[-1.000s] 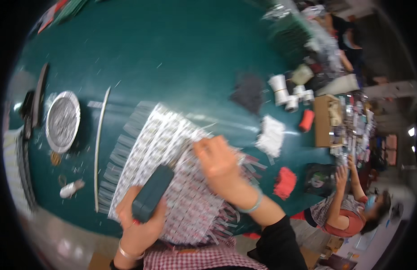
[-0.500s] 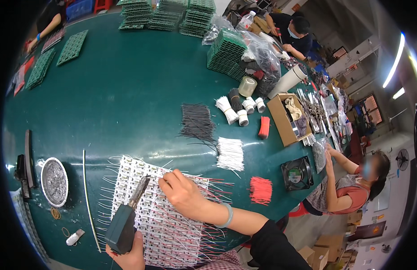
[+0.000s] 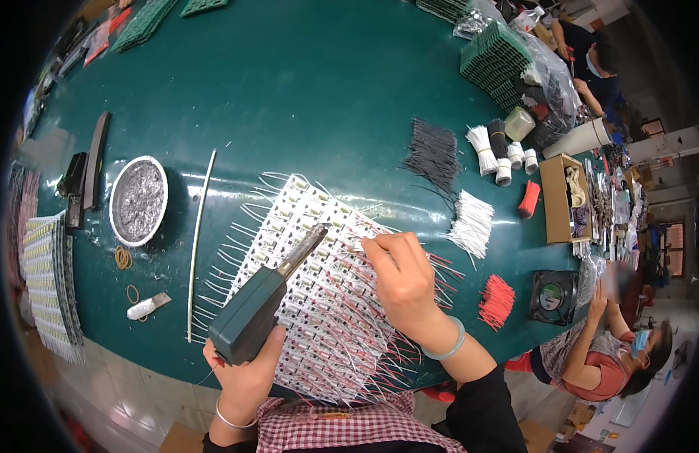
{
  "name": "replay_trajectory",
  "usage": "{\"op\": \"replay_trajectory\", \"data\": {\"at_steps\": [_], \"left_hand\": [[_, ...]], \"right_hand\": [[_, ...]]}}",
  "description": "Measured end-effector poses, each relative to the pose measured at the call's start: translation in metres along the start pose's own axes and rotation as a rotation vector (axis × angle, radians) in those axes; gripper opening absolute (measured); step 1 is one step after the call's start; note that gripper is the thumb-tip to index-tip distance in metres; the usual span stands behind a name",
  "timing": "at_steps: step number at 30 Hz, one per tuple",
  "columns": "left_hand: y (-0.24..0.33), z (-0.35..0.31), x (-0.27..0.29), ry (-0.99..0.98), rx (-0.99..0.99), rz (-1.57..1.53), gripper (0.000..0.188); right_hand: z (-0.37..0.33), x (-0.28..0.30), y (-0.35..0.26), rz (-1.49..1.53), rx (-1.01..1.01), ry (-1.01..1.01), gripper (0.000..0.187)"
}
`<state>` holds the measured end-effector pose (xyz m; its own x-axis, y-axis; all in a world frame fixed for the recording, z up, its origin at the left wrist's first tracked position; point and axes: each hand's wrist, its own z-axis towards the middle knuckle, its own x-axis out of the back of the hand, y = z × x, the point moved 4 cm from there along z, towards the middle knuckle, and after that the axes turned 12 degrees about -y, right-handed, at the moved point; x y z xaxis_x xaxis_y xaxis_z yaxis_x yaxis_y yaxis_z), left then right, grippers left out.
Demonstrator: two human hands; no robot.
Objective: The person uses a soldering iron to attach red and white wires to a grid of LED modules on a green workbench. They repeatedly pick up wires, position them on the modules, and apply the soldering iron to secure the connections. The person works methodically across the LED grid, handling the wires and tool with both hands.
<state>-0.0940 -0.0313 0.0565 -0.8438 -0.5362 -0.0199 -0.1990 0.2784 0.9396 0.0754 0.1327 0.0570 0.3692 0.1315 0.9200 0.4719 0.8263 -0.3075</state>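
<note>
Circuit-board panel (image 3: 312,302) lies at the near side of the green desk (image 3: 289,98), probably light and stiff but fragile where thin red and white wires (image 3: 364,332) sprout, so its edges look the safest hold. The left hand's (image 3: 251,370) grip is clamped round the dark green soldering gun (image 3: 251,313); the right hand (image 3: 406,283), over the panel, has fingertips close together, and I cannot tell whether they pinch a wire.

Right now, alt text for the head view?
Left hand holds a dark green soldering gun over a wired circuit-board panel, right hand near the gun's tip. Piles of black wires, white wires and red wires lie at right.
</note>
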Motion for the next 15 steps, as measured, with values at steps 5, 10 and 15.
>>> {"op": "replay_trajectory", "data": {"at_steps": [5,10,15], "left_hand": [[0.006,-0.005,-0.004,-0.004,-0.113,0.049,0.029],[0.003,-0.007,-0.003,-0.010,-0.202,0.213,0.024],[0.006,-0.001,-0.005,-0.066,-0.208,0.202,0.021]], "right_hand": [[0.002,-0.002,-0.003,0.027,0.040,-0.012,0.037],[0.001,-0.013,-0.002,0.063,0.029,-0.036,0.038],[0.001,-0.017,-0.001,0.053,0.024,-0.036,0.037]]}}
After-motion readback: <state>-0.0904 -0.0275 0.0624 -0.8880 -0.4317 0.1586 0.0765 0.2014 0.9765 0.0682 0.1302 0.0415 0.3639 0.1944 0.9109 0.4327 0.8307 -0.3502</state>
